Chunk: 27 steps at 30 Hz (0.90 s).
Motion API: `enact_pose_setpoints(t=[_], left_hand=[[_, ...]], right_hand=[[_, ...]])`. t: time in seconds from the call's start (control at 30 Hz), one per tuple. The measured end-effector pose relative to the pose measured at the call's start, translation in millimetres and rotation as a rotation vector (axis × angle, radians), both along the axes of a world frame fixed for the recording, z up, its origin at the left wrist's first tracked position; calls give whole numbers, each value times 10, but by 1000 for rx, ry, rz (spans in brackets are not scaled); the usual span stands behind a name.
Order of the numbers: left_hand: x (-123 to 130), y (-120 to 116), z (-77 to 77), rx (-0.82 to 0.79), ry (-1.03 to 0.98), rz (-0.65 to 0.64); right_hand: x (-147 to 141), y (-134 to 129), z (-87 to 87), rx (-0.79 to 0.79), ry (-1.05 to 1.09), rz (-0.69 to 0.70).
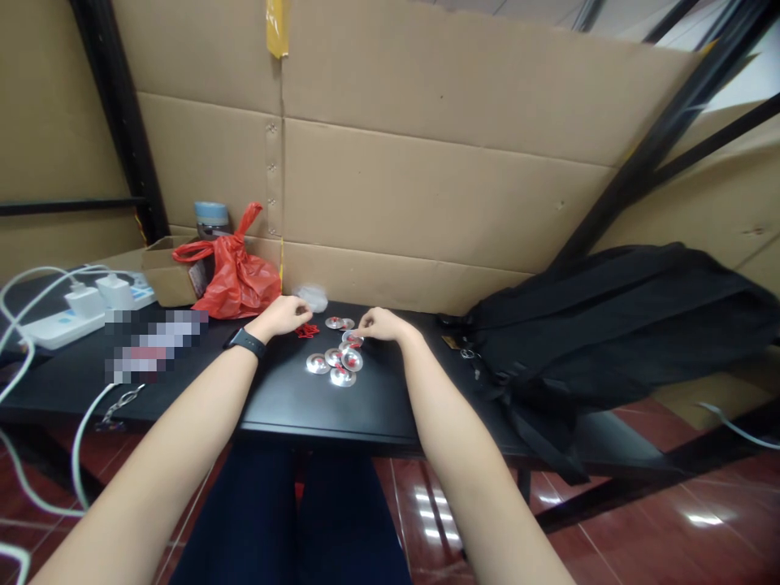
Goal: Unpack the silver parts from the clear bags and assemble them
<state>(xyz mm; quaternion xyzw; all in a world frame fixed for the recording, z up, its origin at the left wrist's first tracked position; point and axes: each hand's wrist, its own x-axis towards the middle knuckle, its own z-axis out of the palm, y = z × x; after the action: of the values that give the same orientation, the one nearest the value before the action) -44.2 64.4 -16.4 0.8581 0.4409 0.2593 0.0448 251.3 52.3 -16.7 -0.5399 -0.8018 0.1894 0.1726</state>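
Left hand (288, 315) and right hand (383, 323) look curled, can't tell if they're gripping; silvery discs (352, 362) around right's 8 o'clock.

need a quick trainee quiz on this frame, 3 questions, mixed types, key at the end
1. Multiple choice: what is the right hand nearest to?
A) the black backpack
B) the silver discs
C) the white power strip

2. True or false: the black watch is worn on the left wrist.

3. Fill in the blank: the tied plastic bag on the table is coloured ____.

Key: 1. B; 2. True; 3. red
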Motion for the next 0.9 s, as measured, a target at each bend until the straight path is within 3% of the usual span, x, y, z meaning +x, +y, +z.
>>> enact_pose_setpoints(t=[0.2, 0.37, 0.53, 0.67, 0.77, 0.9], left_hand=[[245, -162, 39, 68, -54, -140], [438, -275, 20, 51, -163, -222], [496, -277, -4, 92, -232, -170], [481, -259, 3, 107, -201, -111], [438, -226, 27, 108, -194, -119], [254, -124, 53, 120, -160, -92]], right_hand=[[-66, -6, 49, 3, -24, -3], [-218, -59, 119, 116, 218, 36], [-488, -187, 111, -118, 669, 163], [-634, -283, 97, -210, 811, 201], [-652, -291, 110, -150, 830, 202], [-450, -185, 149, 99, 727, 79]])
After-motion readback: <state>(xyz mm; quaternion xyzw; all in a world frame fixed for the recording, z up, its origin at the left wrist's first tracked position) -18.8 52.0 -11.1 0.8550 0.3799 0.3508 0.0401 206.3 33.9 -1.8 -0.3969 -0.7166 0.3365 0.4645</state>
